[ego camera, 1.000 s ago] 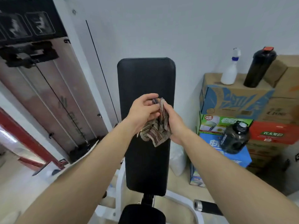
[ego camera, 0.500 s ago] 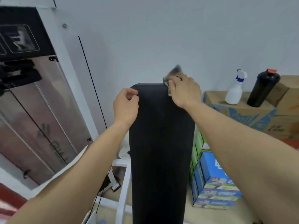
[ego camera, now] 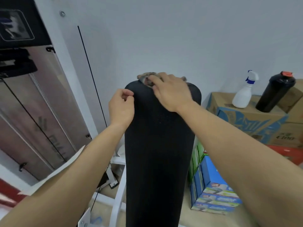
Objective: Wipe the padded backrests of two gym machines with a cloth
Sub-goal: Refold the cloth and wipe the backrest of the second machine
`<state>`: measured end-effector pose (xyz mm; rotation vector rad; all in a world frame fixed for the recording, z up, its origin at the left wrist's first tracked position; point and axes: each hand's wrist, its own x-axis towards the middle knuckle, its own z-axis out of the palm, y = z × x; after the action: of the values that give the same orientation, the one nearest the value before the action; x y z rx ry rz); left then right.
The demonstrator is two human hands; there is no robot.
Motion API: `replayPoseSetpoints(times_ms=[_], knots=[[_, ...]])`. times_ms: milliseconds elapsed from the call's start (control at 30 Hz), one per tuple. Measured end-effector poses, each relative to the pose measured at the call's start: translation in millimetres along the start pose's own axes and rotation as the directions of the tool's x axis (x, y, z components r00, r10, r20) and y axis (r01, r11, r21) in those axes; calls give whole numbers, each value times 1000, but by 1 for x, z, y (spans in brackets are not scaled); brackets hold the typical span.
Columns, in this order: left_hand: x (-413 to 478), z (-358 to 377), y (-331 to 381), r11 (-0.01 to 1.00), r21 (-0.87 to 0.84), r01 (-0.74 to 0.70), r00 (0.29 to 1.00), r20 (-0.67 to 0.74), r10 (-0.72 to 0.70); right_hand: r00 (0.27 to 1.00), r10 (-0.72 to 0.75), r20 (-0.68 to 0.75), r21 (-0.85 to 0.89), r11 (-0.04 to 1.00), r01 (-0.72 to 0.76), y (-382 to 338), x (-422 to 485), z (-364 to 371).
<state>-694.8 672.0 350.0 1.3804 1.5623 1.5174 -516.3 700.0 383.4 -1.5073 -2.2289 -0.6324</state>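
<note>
A tall black padded backrest (ego camera: 157,153) stands upright in the middle of the view. My right hand (ego camera: 170,92) lies flat on its top edge and presses a brown patterned cloth (ego camera: 146,77) against the pad; most of the cloth is hidden under the palm. My left hand (ego camera: 121,107) rests at the backrest's upper left edge, its fingers curled loosely with thumb and forefinger pinched together and nothing in them.
A weight-stack machine (ego camera: 32,104) with a cable stands at the left. Stacked cardboard boxes (ego camera: 242,122) at the right carry a white spray bottle (ego camera: 244,90) and a black shaker bottle (ego camera: 275,92). The white machine frame (ego camera: 117,199) runs below the pad.
My right hand has slid the cloth leftward along the top edge of the backrest. A second ago both hands held the cloth in front of the pad; the left hand has since let go.
</note>
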Motion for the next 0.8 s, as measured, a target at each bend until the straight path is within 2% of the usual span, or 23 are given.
replayPoseSetpoints(times_ms=[100, 200, 300, 500, 600, 700, 767, 800], knots=[[-16, 17, 5, 995, 41, -89, 996, 32, 88, 994, 94, -47, 56, 994, -92, 51, -45, -4], [-28, 25, 0, 991, 51, -120, 991, 64, 117, 984, 158, -78, 75, 985, -152, 67, -71, 0], [-34, 25, -11, 991, 56, -123, 990, 71, 119, 993, 36, -110, -33, 999, -40, 49, -75, 13], [-43, 16, -36, 988, 90, -126, 991, 62, 121, 982, -190, -21, -105, 977, 187, 3, -96, 53], [-50, 11, -55, 987, 114, -113, 992, 74, 105, 939, -333, 81, -105, 934, 341, -13, -138, 90], [-61, 4, -71, 984, 151, -95, 992, 99, 80, 858, -466, 217, -100, 863, 495, -19, -173, 106], [-65, -1, -75, 984, 160, -82, 992, 105, 65, 826, -514, 230, -130, 825, 550, -9, -165, 94], [-65, -4, -75, 985, 155, -73, 993, 103, 58, 834, -512, 207, -153, 825, 544, -2, -152, 85]])
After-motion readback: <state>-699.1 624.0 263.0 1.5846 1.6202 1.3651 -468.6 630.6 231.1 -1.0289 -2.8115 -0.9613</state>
